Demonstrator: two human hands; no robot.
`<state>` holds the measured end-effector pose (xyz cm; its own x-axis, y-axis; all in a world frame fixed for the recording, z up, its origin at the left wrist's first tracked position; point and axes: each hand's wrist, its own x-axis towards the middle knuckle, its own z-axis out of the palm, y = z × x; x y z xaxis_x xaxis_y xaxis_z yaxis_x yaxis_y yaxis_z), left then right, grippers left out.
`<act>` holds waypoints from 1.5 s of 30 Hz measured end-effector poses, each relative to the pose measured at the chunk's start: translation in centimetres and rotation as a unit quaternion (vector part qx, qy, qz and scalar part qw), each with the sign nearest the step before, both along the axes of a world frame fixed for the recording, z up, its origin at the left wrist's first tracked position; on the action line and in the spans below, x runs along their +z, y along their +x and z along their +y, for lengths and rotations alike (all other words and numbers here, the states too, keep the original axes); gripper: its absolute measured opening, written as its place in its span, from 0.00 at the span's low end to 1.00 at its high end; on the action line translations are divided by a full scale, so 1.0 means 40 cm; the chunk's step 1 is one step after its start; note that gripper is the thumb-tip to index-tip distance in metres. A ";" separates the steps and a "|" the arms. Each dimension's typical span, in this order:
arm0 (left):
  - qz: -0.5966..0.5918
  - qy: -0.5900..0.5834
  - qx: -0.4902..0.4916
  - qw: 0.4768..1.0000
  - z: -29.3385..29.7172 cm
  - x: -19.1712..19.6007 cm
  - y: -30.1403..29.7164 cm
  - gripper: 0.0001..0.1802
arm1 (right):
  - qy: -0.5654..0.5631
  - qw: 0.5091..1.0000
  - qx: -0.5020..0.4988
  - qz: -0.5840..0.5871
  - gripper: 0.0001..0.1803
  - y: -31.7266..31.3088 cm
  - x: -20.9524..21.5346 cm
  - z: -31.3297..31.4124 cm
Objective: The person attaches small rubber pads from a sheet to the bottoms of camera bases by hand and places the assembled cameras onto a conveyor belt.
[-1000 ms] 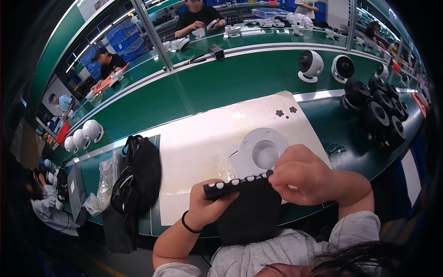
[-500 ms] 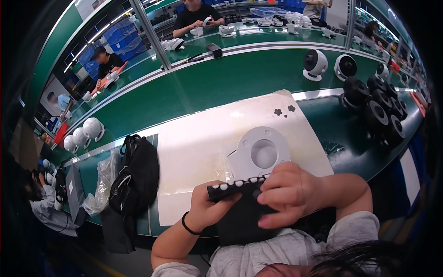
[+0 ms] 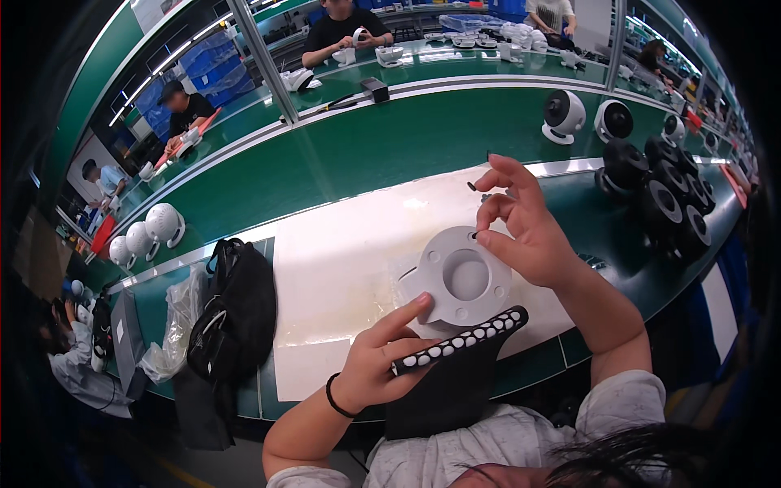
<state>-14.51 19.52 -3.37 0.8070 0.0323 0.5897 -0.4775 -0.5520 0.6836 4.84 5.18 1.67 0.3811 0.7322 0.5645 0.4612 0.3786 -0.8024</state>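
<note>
A white round base (image 3: 435, 285) with a large central opening and small round recesses lies on a pale board (image 3: 325, 268). My left hand (image 3: 380, 354) is closed on a bent black sheet (image 3: 464, 343) with rows of white dots, held at the base's near edge. One fingertip of that hand reaches to the base's rim. My right hand (image 3: 521, 228) pinches a small black pad (image 3: 475, 236) at the recess on the base's far side. Another small black piece (image 3: 472, 186) is at a raised fingertip of the same hand.
A black bag (image 3: 236, 309) and clear plastic (image 3: 175, 325) lie left of the board. White round units (image 3: 165, 224) stand farther left. Black round units (image 3: 667, 191) are piled at right, with white-and-black ones (image 3: 563, 114) behind. Co-workers (image 3: 346, 32) sit across the green bench (image 3: 390, 142).
My right hand has moved from the black sheet up and away to the base's far side, with small black pads at its fingers. The sheet now shows more white dots.
</note>
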 end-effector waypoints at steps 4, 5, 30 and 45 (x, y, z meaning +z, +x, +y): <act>-0.031 0.053 -0.023 0.998 0.012 -0.014 0.006 0.16 | -0.060 0.998 0.008 -0.022 0.38 0.008 0.007 0.006; -0.030 0.049 -0.022 0.998 0.012 -0.015 0.005 0.17 | -0.060 0.998 0.008 -0.021 0.38 0.008 0.011 0.004; -0.017 0.095 -0.042 0.994 0.015 0.001 0.003 0.18 | -0.048 0.983 -0.062 -0.167 0.37 -0.010 0.031 -0.016; 0.022 0.071 -0.019 0.997 0.012 -0.001 -0.007 0.19 | -0.124 0.987 0.054 -0.090 0.36 -0.038 0.033 0.038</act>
